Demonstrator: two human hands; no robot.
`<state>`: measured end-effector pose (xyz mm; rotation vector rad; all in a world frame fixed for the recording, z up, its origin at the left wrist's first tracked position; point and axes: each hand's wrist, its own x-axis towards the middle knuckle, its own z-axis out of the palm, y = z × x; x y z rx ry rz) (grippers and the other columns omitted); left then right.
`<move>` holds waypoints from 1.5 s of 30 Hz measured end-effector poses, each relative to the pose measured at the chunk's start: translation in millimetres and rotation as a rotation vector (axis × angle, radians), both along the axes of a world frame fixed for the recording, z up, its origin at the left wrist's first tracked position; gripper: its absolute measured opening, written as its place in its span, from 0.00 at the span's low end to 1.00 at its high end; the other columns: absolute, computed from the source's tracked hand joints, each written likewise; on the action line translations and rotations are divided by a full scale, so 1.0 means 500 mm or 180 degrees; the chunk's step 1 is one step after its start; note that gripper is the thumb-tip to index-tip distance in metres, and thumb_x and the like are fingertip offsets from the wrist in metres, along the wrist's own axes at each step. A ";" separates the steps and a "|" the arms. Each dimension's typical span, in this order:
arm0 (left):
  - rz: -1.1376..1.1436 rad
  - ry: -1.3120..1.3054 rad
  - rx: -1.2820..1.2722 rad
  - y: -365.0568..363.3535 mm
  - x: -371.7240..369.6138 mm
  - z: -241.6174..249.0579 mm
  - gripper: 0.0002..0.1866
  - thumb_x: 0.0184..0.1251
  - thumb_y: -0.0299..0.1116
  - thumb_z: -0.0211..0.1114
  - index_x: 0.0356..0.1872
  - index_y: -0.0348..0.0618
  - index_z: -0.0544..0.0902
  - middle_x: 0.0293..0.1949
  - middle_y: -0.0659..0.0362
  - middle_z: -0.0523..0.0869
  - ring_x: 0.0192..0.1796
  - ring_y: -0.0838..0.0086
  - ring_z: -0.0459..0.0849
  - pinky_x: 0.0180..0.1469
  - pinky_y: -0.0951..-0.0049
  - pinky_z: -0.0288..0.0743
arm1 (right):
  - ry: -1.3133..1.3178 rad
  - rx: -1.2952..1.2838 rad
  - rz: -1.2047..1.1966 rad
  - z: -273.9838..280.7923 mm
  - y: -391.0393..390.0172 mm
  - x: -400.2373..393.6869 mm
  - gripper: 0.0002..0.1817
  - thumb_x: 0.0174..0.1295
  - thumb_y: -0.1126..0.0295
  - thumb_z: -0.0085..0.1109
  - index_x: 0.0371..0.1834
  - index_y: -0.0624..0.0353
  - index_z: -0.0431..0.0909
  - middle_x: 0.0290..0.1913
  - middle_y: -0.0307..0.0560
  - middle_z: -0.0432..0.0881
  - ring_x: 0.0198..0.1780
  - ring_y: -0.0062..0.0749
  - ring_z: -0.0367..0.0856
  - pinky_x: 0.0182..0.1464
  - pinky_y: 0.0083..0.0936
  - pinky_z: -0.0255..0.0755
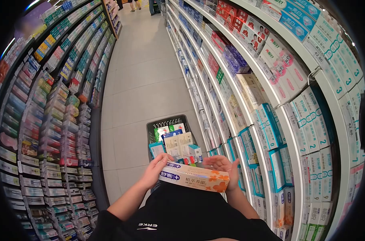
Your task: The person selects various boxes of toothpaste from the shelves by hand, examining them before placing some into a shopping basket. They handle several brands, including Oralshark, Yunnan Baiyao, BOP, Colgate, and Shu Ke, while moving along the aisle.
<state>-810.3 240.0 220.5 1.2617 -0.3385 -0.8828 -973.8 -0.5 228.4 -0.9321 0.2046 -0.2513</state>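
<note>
An orange and white toothpaste box [194,176] with orange flowers and a dark blue label lies crosswise in front of my body, between both hands. My left hand [155,168] grips its left end, fingers over the top edge. At the right end, the box rests in my right hand [222,170], whose fingers are partly stretched out behind it. Just beyond the hands, a dark shopping basket [166,119] holds several packages. Among them are a cream-coloured pack [177,144], a teal-edged box [157,149] and green and white packs [161,131].
White shelves [271,105] of boxed toothpaste rise close on my right, with similar orange-flowered boxes [288,209] low down. Dark shelves [33,132] of hanging packs line the left. A grey tiled aisle [138,80] runs ahead, where people's legs [153,7] show at the far end.
</note>
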 end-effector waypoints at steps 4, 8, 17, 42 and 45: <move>0.0066 -0.0043 -0.0273 -0.002 -0.008 -0.018 0.17 0.85 0.46 0.46 0.53 0.44 0.77 0.43 0.63 0.80 0.48 0.81 0.79 0.54 0.77 0.73 | -0.0020 -0.0132 0.0250 -0.005 -0.004 -0.008 0.50 0.73 0.27 0.21 0.57 0.67 0.76 0.56 0.58 0.83 0.58 0.39 0.82 0.67 0.38 0.72; 0.0323 -0.0046 -0.0243 -0.022 -0.034 -0.025 0.16 0.85 0.45 0.48 0.51 0.45 0.78 0.42 0.64 0.79 0.46 0.81 0.78 0.52 0.78 0.72 | 0.0218 -0.0316 0.0090 -0.038 -0.048 -0.011 0.50 0.74 0.27 0.19 0.52 0.67 0.77 0.49 0.55 0.84 0.54 0.34 0.84 0.57 0.31 0.76; 0.1051 0.0919 0.0124 -0.029 0.013 -0.102 0.14 0.77 0.44 0.60 0.53 0.48 0.81 0.42 0.65 0.81 0.46 0.79 0.81 0.49 0.75 0.76 | 0.0484 -0.1114 0.0784 -0.002 -0.107 -0.028 0.36 0.66 0.62 0.70 0.73 0.61 0.64 0.54 0.45 0.85 0.57 0.28 0.84 0.58 0.25 0.78; -0.1393 -0.3059 0.2629 0.023 -0.024 -0.472 0.24 0.72 0.61 0.59 0.49 0.53 0.86 0.35 0.50 0.90 0.40 0.52 0.89 0.42 0.52 0.82 | 0.2300 -0.4166 0.0066 -0.512 -0.067 0.247 0.23 0.49 0.61 0.77 0.45 0.61 0.83 0.40 0.63 0.87 0.46 0.56 0.88 0.49 0.44 0.80; -0.1425 -0.3035 0.2683 0.022 -0.022 -0.471 0.24 0.72 0.62 0.58 0.49 0.53 0.86 0.36 0.50 0.90 0.41 0.53 0.89 0.42 0.51 0.82 | 0.2233 -0.4540 0.0091 -0.548 -0.053 0.263 0.22 0.51 0.61 0.76 0.45 0.63 0.83 0.42 0.63 0.87 0.49 0.57 0.86 0.51 0.46 0.79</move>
